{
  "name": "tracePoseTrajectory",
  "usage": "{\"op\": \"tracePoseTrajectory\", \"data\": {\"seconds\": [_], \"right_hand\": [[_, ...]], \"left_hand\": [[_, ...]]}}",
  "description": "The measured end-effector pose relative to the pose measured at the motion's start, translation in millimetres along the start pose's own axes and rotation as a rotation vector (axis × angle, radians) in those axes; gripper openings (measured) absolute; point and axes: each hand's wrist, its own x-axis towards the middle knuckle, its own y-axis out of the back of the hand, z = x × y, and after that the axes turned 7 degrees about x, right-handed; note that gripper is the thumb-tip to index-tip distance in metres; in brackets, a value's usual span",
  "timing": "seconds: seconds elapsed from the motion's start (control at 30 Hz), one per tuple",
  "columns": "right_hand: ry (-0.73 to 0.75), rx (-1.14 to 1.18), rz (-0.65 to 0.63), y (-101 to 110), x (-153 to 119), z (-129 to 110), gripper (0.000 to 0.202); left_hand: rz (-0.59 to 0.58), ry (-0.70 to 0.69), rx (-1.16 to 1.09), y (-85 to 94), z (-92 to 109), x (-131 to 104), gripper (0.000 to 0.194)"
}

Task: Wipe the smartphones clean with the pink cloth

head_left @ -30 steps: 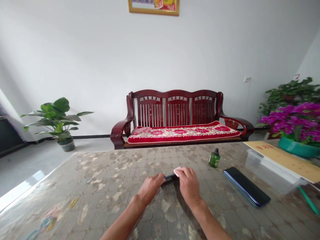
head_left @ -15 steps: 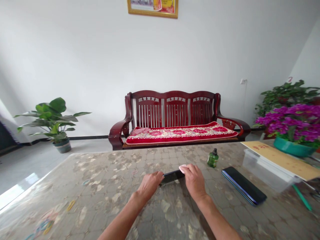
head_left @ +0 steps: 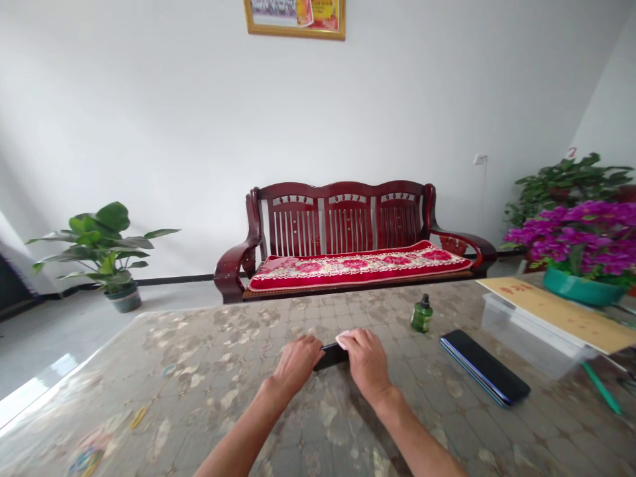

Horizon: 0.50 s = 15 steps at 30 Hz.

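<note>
Before a white wall (head_left: pixel 149 119) with one gilt picture frame (head_left: pixel 297 35) and one dark-red settee (head_left: pixel 348 192), looks down in the head view onto a patterned tabletop (head_left: pixel 213 361). Holds one dark slab (head_left: pixel 332 356), flat and phone-like, midway between two hands, over or on that tabletop; cannot tell whether touching it. Has the left grip (head_left: pixel 297 362) curled closely round the slab's left end, without visible gap. Has the right grip (head_left: pixel 368 362) drawn together on one pale wad (head_left: pixel 342 340), pinched at the slab's upper right edge.

To handle this well, by judgement: steady the slab by its end alone, leave the flat face free, press the wad lightly and evenly, and guard against tilting or slipping.

To the right, count one green bottle (head_left: pixel 421 317), one phone-like stack (head_left: pixel 484 366) (layers too fine to number), one clear box (head_left: pixel 517 344) under one tan card (head_left: pixel 551 313), one green pen (head_left: pixel 602 389) and one teal flowerpot (head_left: pixel 581 288). To the left, count one yellow band (head_left: pixel 138 417), one pale-blue band (head_left: pixel 165 371) and one tangle of bands (head_left: pixel 88 460), too muddled to number.
</note>
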Motion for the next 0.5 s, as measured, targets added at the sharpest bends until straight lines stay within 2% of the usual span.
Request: {"op": "tracePoseTrajectory", "data": {"seconds": [0.1,0.2,0.4,0.5], "right_hand": [[-0.083,-0.029,0.051,10,-6,26,0.025],[-0.179,0.033,0.079,11,-11,40,0.029],[-0.518,0.387,0.232,-11,-21,54,0.033],[-0.636,0.503,0.264,-22,-29,64,0.039]], "left_hand": [[0.003,-0.024,0.038,1.3,0,1,0.021],[0.003,-0.036,0.063,3.6,2,2,0.021],[-0.011,-0.034,0.116,10.4,10,4,0.021],[-0.023,-0.037,0.14,14.2,15,9,0.019]]}}
